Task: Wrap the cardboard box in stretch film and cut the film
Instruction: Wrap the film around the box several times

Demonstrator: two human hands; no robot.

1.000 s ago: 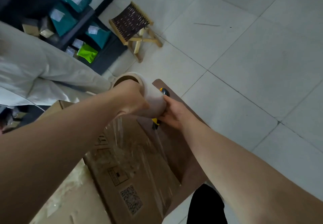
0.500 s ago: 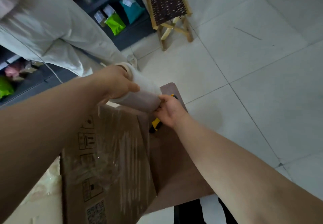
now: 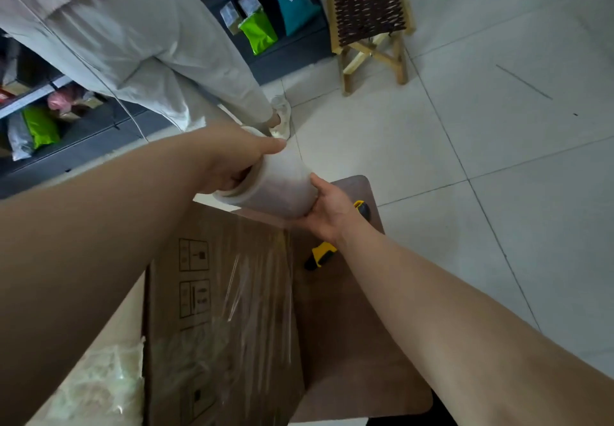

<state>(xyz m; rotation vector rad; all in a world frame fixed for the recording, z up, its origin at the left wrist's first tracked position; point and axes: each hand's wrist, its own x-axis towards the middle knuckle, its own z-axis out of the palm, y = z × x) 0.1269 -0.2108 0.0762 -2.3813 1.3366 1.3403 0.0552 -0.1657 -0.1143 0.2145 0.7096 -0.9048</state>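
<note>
Holding the roll (image 3: 275, 189) above the box (image 3: 219, 296): left hand (image 3: 229, 163) with fingers tucked into the near core end, right hand (image 3: 327, 206) with fingers cupping the far end from below. Trailing film (image 3: 262, 279) from under the fingers down onto the box, lying on the table (image 3: 358, 359) beside the cutter (image 3: 320, 254), just behind the right wrist.

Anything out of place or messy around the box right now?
Mostly fine. The film on the cardboard box lies wrinkled and streaky, and the yellow cutter lies partly under the right hand.
</note>
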